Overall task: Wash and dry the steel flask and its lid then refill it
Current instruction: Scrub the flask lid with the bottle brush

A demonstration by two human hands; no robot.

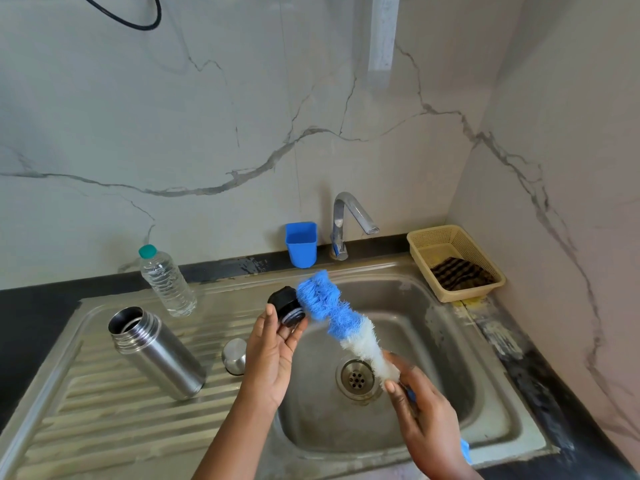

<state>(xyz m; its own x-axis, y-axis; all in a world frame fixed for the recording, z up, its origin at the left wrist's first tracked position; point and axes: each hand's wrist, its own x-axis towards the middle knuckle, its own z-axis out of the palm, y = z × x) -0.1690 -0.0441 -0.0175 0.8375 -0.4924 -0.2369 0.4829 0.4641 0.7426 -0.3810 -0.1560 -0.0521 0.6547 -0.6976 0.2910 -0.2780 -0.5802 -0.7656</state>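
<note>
- Head view, looking down over the steel sink, and both hands are up above the basin.
- Left hand has the black inner lid pinched at its fingertips, thumb on one side and fingers on the other, palm turned up and to the right.
- Right hand is wrapped round the handle of the bottle brush, fingers curled tight just below the white bristles.
- Blue bristle tip of that brush is pressed right against the black inner lid, over the left edge of the basin.
- Steel flask stands open-mouthed on the ribbed drainboard, left of the hands, with nothing touching it.
- Steel cup cap sits upside-down on the drainboard, between the flask and the left wrist.
- Plastic water bottle with a teal cap stands behind the flask, at the back of the drainboard.
- Blue cup stands on the back ledge just left of the chrome tap.
- Tan basket sits on the counter at the right corner, a dark striped cloth lying inside it.
- Drain shows in the basin floor, beneath the brush.
</note>
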